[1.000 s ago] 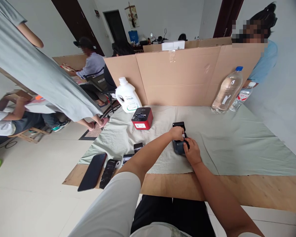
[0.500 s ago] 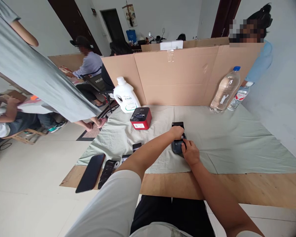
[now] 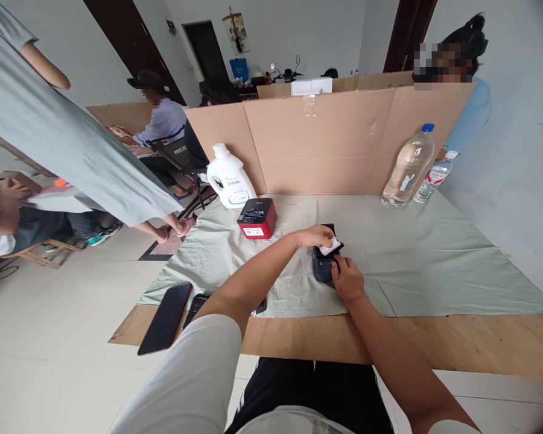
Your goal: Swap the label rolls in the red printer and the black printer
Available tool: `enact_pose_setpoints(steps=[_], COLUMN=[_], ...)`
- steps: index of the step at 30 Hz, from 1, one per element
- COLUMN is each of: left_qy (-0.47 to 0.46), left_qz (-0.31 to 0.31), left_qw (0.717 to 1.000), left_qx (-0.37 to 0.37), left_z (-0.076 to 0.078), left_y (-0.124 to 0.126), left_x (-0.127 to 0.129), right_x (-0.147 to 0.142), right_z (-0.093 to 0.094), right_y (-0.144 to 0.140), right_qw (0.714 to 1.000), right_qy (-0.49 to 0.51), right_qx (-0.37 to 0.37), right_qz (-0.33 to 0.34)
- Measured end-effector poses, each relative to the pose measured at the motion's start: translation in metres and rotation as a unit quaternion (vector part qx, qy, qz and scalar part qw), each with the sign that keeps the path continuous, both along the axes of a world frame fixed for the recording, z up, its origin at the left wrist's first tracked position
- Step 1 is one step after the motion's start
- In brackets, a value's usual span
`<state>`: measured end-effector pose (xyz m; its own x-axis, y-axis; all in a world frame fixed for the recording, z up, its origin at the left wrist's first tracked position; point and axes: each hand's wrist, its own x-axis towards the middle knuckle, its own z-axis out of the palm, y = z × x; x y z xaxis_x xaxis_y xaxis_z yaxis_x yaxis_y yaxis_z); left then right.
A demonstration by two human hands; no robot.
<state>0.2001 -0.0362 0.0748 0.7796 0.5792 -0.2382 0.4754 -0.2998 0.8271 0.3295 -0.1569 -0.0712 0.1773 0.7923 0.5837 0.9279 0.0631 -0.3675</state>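
A small black device (image 3: 323,269), looking like a portable receipt printer, lies on the cloth with its lid raised. My left hand (image 3: 315,236) reaches over its far end, fingers closed on a piece of white paper (image 3: 329,246) at the opening. Whether the paper is a roll or a loose strip cannot be made out. My right hand (image 3: 349,278) is closed around the device's right side, fingertips near the opening. Left of the hands stands a red and black box-shaped printer (image 3: 257,218).
Near the left edge lie a dark tablet-like slab (image 3: 166,318) and other dark devices (image 3: 195,307), partly behind my left arm. A white jug (image 3: 230,179) and two bottles (image 3: 408,172) stand before a cardboard screen (image 3: 319,144). Other people are around the table.
My left hand has drawn back slightly to the left, and white paper now shows clearly at its fingers. My right hand stays on the device.
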Motion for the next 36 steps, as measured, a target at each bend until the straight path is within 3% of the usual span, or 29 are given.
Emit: enact_pose_setpoints(steps=[2,5,9,13,18,22,24,26,29,32,36], left_qy=[-0.065,-0.071,0.045,0.159,0.109,0.094,0.130,0.163,0.184,0.240,0.302], left_qz=[0.008,0.021,0.015,-0.003,0.049,0.046,0.049,0.073,0.142,0.198,0.170], left_qw=[0.996,0.994,0.996,0.976,0.985,0.983,0.986,0.984,0.960,0.929,0.917], left_qx=[-0.053,-0.085,-0.072,-0.150,-0.123,-0.151,-0.091,0.022,0.154,0.202,0.196], left_z=[0.008,0.020,0.027,0.011,-0.023,-0.037,-0.038,-0.036,-0.031,-0.028,-0.032], left_y=[-0.004,-0.014,-0.040,-0.076,-0.099,-0.098,-0.097,-0.095,-0.092,-0.089,-0.090], left_x=[-0.022,-0.072,-0.149,-0.196,-0.208,-0.204,-0.201,-0.201,-0.208,-0.226,-0.248], right_x=[0.000,0.001,0.001,0.000,0.001,0.002,0.002,0.002,0.002,0.002,0.003], right_z=[0.001,0.001,0.001,0.000,0.001,0.001,0.002,0.002,0.003,0.004,0.003], right_y=[0.000,-0.001,0.000,0.000,0.000,0.000,-0.001,-0.001,-0.001,-0.001,-0.001], right_qw=[1.000,1.000,1.000,1.000,1.000,1.000,1.000,1.000,1.000,0.999,0.999], right_qy=[-0.001,-0.002,0.009,0.011,0.004,0.007,0.009,0.012,0.021,0.029,0.033], right_qx=[0.000,-0.002,-0.002,0.002,0.011,0.007,0.004,0.002,-0.003,-0.012,-0.016], right_qz=[-0.002,-0.001,0.001,0.001,0.001,0.006,0.007,0.009,0.015,0.016,0.019])
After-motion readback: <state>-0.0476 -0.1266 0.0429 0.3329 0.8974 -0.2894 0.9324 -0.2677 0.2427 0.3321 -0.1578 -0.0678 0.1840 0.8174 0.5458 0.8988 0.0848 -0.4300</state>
